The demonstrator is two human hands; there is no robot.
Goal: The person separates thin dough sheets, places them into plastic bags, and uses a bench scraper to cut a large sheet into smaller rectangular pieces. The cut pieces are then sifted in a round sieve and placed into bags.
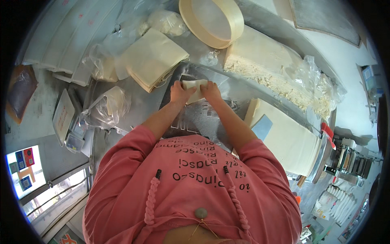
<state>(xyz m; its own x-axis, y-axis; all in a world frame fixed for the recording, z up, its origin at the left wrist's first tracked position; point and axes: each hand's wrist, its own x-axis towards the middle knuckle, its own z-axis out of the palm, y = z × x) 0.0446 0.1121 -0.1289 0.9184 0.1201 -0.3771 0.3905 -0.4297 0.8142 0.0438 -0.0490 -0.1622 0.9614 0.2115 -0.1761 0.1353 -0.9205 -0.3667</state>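
Note:
My left hand (179, 94) and my right hand (212, 91) grip a small cream-coloured stack of dough sheets (195, 94) from its two sides, thumbs on top. How many sheets it holds cannot be told. It is over a dark, flour-dusted board (201, 119) on the metal worktop. Ahead to the left lies a large folded pile of dough sheets (154, 58), close to my left hand. A clear plastic bag (109, 105) with something pale inside sits left of my forearm.
A round wooden sieve (236, 24) stands at the back, next to a long block of stacked dough with ragged edges (268, 52). To the right, a blue-grey scraper (262, 126) lies on another dough stack (283, 140). A red brush (327, 134) is beyond it.

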